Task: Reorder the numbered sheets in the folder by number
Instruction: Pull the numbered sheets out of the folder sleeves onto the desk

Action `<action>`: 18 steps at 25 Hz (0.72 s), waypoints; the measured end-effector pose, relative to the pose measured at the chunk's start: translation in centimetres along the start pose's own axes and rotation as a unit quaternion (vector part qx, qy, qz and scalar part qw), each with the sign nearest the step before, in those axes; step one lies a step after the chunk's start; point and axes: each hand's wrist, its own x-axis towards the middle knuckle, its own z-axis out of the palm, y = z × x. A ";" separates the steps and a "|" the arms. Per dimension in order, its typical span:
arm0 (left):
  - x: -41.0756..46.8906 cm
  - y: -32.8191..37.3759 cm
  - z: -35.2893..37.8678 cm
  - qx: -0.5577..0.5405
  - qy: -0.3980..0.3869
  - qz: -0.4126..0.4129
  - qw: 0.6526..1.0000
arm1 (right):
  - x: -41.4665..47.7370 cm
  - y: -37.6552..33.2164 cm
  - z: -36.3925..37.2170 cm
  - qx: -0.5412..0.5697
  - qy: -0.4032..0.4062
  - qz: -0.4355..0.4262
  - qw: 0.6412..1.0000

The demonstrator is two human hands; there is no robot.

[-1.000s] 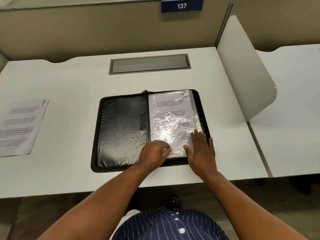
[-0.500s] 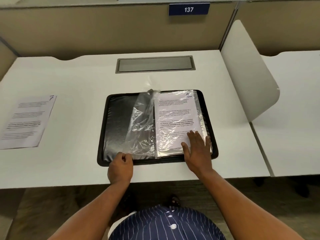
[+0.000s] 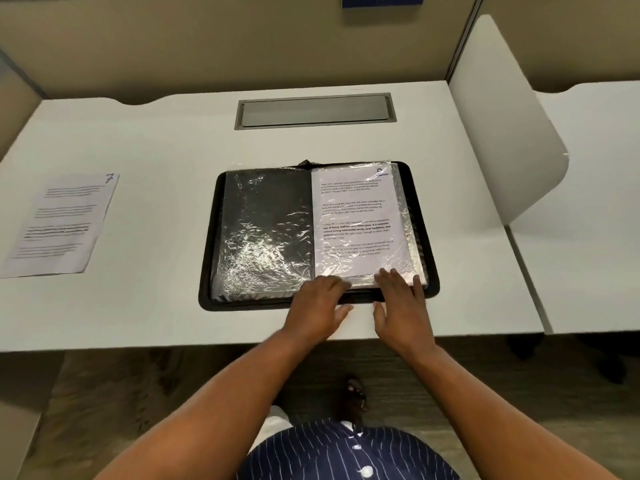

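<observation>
Black folder (image 3: 242, 304) open flat mid-worktop (image 3: 156, 150). Right hand (image 3: 403, 306) flat, fingers straight, pressing near corner of sleeved sheet (image 3: 356, 220). Left hand (image 3: 317, 308) just beside, fingers bent at folder's near edge; grip unclear. Sheet marked 7 (image 3: 62, 223) well apart, leftward.

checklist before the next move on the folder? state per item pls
1. Folder open flat on the desk: ok.
2. Right hand pressing flat on the lower corner of the sleeved sheet: ok.
3. Left hand has a grip on that sleeve's bottom edge near the spine: cannot tell, its fingers hide the contact.
4. Number on the sleeved sheet readable: not ok, the blue mark at its top right corner is blurred by glare.
5. Left-side sleeve empty and flat: ok.
6. Sheet marked 7 on the desk left of the folder, apart from it: ok.
</observation>
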 end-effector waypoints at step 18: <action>4.9 2.0 -1.7 -0.103 -0.002 -0.172 0.980 | -3.2 0.6 -2.2 -0.003 0.053 -0.037 0.998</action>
